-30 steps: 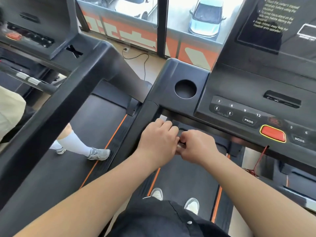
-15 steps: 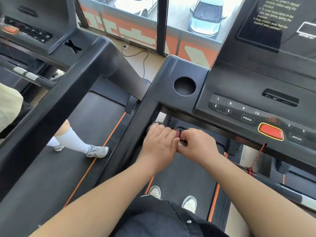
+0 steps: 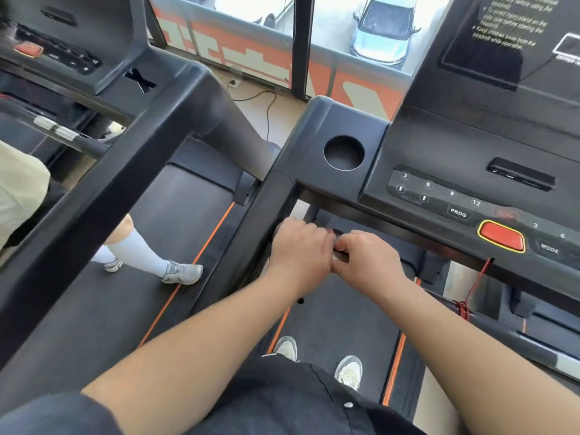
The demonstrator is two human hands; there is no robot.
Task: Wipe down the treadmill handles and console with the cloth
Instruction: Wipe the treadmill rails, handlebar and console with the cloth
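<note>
My left hand [image 3: 301, 249] and my right hand [image 3: 367, 262] sit side by side, fingers curled over the black front handlebar [image 3: 439, 298] just under the console [image 3: 439, 146]. A short grey stretch of the bar shows between the two hands. The cloth is not plainly visible; only a small dark scrap [image 3: 300, 299] pokes out below my left wrist. The left side handle [image 3: 251, 233] runs down from the console's corner, beside my left hand.
The console has a round cup holder [image 3: 344, 152], number keys and a red stop button [image 3: 501, 236], with a red safety cord [image 3: 474, 284] tied to the bar. My shoes [image 3: 348, 372] stand on the belt. Another person's leg [image 3: 138, 249] is on the treadmill to the left.
Both hands stay together on the bar at the same spot, with only small shifts of the fingers. The view has tilted slightly.
</note>
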